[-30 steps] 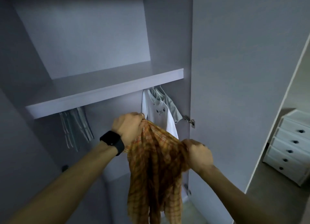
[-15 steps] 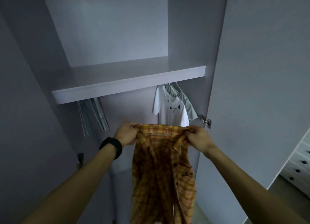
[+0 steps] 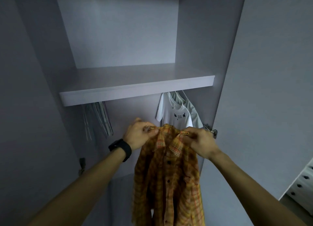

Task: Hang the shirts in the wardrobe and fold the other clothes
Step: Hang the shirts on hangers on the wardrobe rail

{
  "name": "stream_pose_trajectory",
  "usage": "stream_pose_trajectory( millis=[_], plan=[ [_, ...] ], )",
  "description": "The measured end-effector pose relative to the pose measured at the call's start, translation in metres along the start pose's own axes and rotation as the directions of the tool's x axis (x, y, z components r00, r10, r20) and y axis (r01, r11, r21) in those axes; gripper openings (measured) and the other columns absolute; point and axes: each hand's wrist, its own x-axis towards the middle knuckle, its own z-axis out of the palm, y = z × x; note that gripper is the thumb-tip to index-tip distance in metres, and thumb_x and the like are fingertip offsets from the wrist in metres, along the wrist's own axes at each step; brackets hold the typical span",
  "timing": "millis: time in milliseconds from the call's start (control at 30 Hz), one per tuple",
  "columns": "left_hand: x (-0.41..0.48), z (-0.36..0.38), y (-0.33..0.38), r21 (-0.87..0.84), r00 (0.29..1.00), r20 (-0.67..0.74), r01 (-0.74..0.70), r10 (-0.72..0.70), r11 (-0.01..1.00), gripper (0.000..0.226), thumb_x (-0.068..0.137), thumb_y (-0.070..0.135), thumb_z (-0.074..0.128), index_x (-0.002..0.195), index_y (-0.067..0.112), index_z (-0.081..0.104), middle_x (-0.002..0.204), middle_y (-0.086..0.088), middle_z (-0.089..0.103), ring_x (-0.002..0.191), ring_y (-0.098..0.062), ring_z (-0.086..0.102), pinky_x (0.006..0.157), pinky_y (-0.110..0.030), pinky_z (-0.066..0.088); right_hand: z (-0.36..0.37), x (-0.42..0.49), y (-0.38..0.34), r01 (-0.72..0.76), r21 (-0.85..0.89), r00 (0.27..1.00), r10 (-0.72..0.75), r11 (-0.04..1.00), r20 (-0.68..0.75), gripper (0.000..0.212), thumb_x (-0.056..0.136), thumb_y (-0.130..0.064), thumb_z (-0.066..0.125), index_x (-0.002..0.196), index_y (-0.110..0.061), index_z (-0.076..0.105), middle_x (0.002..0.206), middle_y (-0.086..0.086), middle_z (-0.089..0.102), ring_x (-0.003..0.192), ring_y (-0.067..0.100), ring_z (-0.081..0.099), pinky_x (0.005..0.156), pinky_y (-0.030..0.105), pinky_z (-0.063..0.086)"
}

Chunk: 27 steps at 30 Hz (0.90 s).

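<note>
We face an open grey wardrobe (image 3: 42,73). One shelf (image 3: 135,94) runs across its middle, with a compartment above and a hanging space below. The open door (image 3: 271,90) stands on the right. Past the door's edge, at the far right, we see part of a white chest of drawers (image 3: 303,188) with dark knobs.

Under the shelf at the left hangs a bunch of hangers (image 3: 100,121); we cannot count them. The left hand (image 3: 138,134), with one black watch (image 3: 121,148) on its wrist, pinches the left collar end of the one plaid shirt (image 3: 169,178). The right hand (image 3: 201,144) pinches the right collar end. Each grip is closed on the cloth, fingers curled. The shirt hangs from both hands in front of the hanging space, below the shelf, with dark buttons down its front.

Behind it, to the right, two tees hang on hangers under the shelf: a white tee (image 3: 176,115) with a small dark print and a grey tee (image 3: 194,114) just behind it. One metal hinge (image 3: 210,130) sits right of the right hand.
</note>
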Motion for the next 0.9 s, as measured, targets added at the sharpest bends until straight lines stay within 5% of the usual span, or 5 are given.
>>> stream_pose_trajectory(
  millis=[200, 333, 500, 667, 900],
  plan=[
    [-0.001, 0.019, 0.005, -0.236, 0.963, 0.258, -0.014, 0.076, 0.972, 0.026, 0.088, 0.032, 0.076, 0.109, 0.04, 0.064, 0.094, 0.008, 0.073, 0.096, -0.012, 0.069, 0.095, -0.041, 0.054, 0.021, 0.009, -0.01, 0.0, 0.286, 0.99, -0.039, 0.958, 0.132, 0.009, 0.091, -0.018, 0.074, 0.097, -0.022, 0.079, 0.087, -0.008, 0.077, 0.083, 0.01, 0.072, 0.08, 0.025, 0.057],
    [-0.008, 0.028, -0.002, -0.019, 0.959, 0.284, -0.01, 0.015, 1.0, 0.036, 0.094, 0.034, 0.068, 0.129, 0.033, 0.063, 0.099, 0.008, 0.073, 0.095, -0.012, 0.068, 0.092, -0.036, 0.056, 0.034, 0.019, 0.005, 0.033, 0.352, 0.967, -0.119, 0.935, 0.226, 0.015, 0.093, -0.014, 0.071, 0.1, -0.026, 0.078, 0.095, -0.008, 0.077, 0.09, 0.013, 0.072, 0.086, 0.029, 0.056],
    [-0.017, 0.035, -0.013, 0.414, 0.999, 0.007, 0.034, -0.041, 0.91, 0.024, 0.094, 0.051, 0.06, 0.109, 0.037, 0.073, 0.108, 0.009, 0.046, 0.103, -0.013, 0.051, 0.081, -0.03, 0.045, 0.057, 0.043, 0.024, 0.078, 0.406, 0.93, -0.213, 0.911, 0.3, 0.018, 0.094, -0.02, 0.069, 0.104, -0.032, 0.079, 0.099, -0.011, 0.077, 0.093, 0.014, 0.072, 0.09, 0.04, 0.058],
    [-0.038, 0.043, -0.007, 0.675, 0.982, -0.164, 0.183, -0.096, 0.715, 0.028, 0.098, 0.047, 0.051, 0.12, 0.039, 0.068, 0.132, 0.012, 0.047, 0.122, -0.015, 0.043, 0.103, -0.033, 0.031, 0.081, 0.062, 0.036, 0.239, 0.332, 0.895, -0.34, 0.912, 0.288, 0.023, 0.091, -0.036, 0.071, 0.113, -0.036, 0.075, 0.097, -0.021, 0.073, 0.088, 0.0, 0.068, 0.086, 0.028, 0.056],
    [-0.109, 0.03, -0.018, 0.75, 0.88, -0.392, 0.474, -0.267, 0.461, 0.039, 0.084, 0.049, 0.042, 0.084, 0.036, 0.079, 0.085, 0.011, 0.071, 0.082, -0.02, 0.066, 0.08, -0.033, 0.052, 0.12, 0.082, 0.021, 0.46, 0.224, 0.788, -0.511, 0.859, 0.343, 0.024, 0.093, -0.035, 0.067, 0.115, -0.029, 0.07, 0.115, -0.011, 0.056, 0.101, 0.012, 0.061, 0.087, 0.035, 0.054]
  ],
)
